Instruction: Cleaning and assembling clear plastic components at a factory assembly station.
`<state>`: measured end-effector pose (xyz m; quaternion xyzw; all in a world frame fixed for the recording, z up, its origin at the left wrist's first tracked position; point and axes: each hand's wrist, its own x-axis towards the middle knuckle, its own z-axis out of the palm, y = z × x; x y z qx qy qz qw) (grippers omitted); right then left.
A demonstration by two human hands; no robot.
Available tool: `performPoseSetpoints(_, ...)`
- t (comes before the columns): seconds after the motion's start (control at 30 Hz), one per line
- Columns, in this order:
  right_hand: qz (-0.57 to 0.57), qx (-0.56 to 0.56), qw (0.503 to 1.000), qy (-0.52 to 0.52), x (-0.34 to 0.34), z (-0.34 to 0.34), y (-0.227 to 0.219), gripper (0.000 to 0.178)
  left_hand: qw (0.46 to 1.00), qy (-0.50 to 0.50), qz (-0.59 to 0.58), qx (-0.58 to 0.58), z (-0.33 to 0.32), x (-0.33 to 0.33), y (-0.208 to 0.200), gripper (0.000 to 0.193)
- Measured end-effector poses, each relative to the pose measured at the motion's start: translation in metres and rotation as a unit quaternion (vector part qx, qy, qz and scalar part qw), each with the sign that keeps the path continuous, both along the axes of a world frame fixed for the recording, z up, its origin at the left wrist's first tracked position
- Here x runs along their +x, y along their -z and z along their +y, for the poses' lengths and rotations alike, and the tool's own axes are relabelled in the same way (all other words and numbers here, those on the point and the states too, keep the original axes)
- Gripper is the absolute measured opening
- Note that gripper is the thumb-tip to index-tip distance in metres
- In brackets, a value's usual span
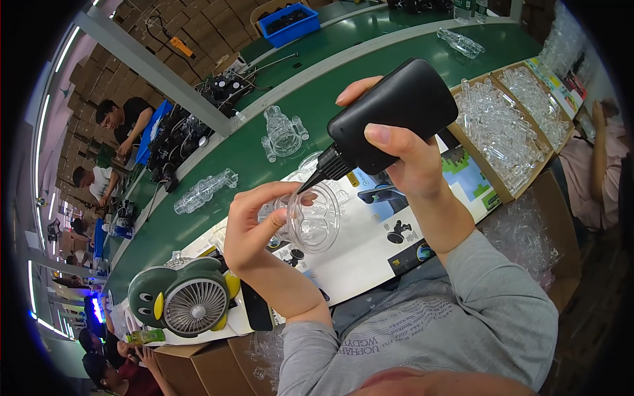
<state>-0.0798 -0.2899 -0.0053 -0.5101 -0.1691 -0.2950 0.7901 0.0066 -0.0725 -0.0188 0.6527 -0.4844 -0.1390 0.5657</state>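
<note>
Right hand [413,155] is wrapped tight around a black squeeze bottle [389,122], tilted so its thin nozzle pokes down-left right at the rim of a clear plastic part [312,218]. Left hand [254,224] pinches that clear part from its left side, thumb and fingers closed on it, holding it up in the air above a white printed sheet [370,244] that covers the near edge of the green table [370,72]. There's decent open table past the hands, with just a few more clear pieces [284,132] scattered on it. On the right, 2 cardboard trays [508,125] packed with clear parts sit close to the right forearm, so that side is tight. Down-left there's a green penguin-shaped fan [185,300] right at the table edge, with a dark phone [256,307] beside it. The clear part is see-through, so its exact shape is hard to read, and I can't tell if the nozzle actually touches it.
</note>
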Motion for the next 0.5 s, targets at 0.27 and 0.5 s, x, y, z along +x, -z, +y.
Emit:
performPoseSetpoints(0.27,-0.012,0.014,1.000,-0.014,-0.0008,0.0061,-0.0013,0.039,0.999,-0.012,-0.017,0.026,-0.0050,-0.0018,-0.0053,0.040)
performPoseSetpoints(0.5,0.004,0.017,1.000,-0.022,-0.0016,0.0097,-0.0018,0.040,0.999,-0.034,-0.026,0.030,-0.0037,0.0030,0.0003,0.040)
